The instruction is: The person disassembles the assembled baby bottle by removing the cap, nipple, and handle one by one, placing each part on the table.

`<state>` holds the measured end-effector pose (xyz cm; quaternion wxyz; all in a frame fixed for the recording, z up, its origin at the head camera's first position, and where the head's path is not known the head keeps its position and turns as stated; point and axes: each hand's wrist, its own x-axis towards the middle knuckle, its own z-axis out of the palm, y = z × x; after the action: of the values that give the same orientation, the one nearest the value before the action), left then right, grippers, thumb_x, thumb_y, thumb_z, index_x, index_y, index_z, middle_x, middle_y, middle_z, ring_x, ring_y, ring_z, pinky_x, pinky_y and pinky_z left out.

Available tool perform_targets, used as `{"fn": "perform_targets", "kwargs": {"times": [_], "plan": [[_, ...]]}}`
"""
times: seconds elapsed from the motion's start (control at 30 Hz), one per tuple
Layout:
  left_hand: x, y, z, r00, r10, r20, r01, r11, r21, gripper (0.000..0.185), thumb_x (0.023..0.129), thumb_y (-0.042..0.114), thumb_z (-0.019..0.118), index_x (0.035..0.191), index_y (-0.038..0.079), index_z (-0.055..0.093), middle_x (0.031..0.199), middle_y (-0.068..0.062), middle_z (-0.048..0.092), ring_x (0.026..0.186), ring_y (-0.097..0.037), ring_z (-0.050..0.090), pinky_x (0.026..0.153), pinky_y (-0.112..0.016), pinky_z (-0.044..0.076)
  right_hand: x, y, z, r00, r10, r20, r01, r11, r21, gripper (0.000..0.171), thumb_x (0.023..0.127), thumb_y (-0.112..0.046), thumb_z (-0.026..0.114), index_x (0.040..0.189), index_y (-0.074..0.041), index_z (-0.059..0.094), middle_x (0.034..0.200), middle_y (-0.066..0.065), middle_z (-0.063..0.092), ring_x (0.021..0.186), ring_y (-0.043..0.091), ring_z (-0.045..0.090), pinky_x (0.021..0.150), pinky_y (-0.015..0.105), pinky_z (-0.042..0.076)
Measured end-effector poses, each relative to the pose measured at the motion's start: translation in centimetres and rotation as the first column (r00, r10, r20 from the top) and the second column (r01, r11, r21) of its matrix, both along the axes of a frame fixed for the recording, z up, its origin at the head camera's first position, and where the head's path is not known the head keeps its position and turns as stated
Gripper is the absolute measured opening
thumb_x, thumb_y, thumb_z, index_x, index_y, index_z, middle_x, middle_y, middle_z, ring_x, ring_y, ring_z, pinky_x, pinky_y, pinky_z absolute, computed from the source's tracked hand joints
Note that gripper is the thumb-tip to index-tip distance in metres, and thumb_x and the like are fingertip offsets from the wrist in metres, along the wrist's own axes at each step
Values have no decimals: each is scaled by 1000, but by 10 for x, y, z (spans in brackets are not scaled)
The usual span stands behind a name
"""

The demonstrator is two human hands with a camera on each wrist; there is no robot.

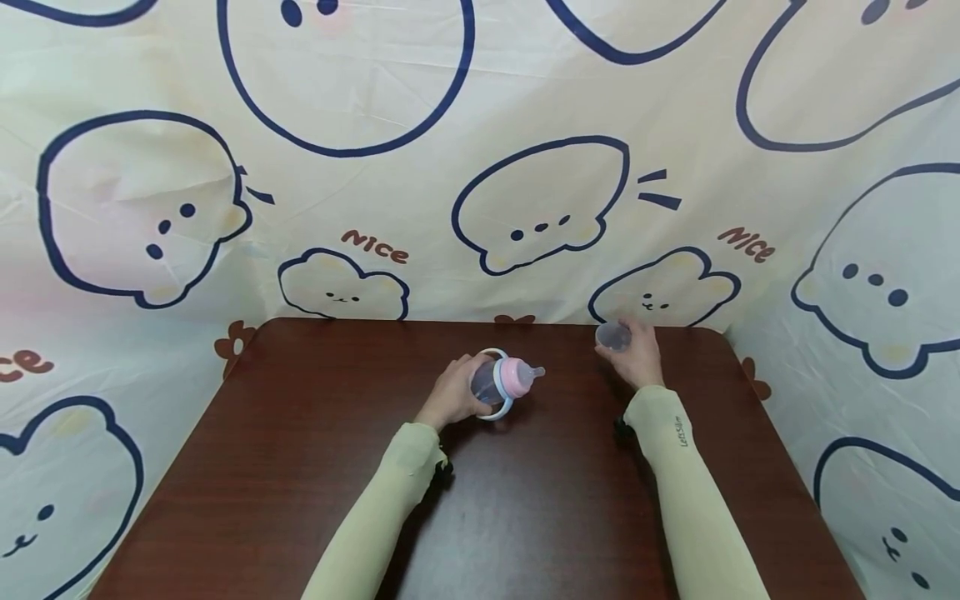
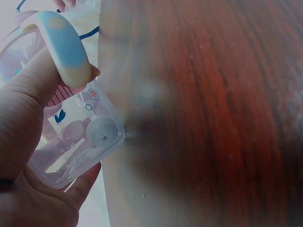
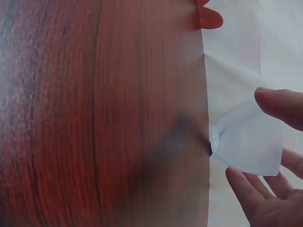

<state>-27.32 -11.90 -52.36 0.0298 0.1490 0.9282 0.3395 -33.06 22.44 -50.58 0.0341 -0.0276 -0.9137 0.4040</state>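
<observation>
Two hands are working above the dark wooden surface [image 1: 315, 467]: the left hand [image 1: 450, 393] is gripping a tilted baby bottle [image 1: 501, 381] with a pink collar, while farther back the right hand [image 1: 637, 354] is holding its clear cap [image 1: 612, 336] near the cartoon-printed backdrop [image 1: 480, 167].

A clear plastic baby bottle with a pink collar, pale teat and light-blue loop handles [image 1: 501, 381] was tilted on its side just above the bench. Well apart from it, a small clear dome-shaped cap [image 1: 612, 336] was held aloft.
</observation>
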Motion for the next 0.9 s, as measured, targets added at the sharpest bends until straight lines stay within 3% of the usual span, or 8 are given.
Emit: {"fn": "perform_targets", "kwargs": {"times": [0.37, 0.9], "plan": [[1, -1, 4, 999, 30, 30, -30, 1000, 8, 82, 67, 15, 97, 139, 19, 58, 124, -8, 60, 116, -29, 52, 96, -53, 52, -4, -2, -8, 999, 3, 44, -2, 1000, -16, 75, 92, -28, 78, 153, -2, 42, 151, 29, 36, 134, 48, 42, 111, 64, 40], [1, 1, 0, 1000, 13, -16, -13, 1000, 3, 80, 64, 13, 98, 135, 18, 61, 122, -9, 62, 113, -29, 54, 96, -51, 50, -1, -1, -13, 998, -17, 66, 17, 1000, -8, 76, 92, -28, 77, 154, -3, 41, 152, 28, 36, 134, 47, 43, 112, 64, 40]]}}
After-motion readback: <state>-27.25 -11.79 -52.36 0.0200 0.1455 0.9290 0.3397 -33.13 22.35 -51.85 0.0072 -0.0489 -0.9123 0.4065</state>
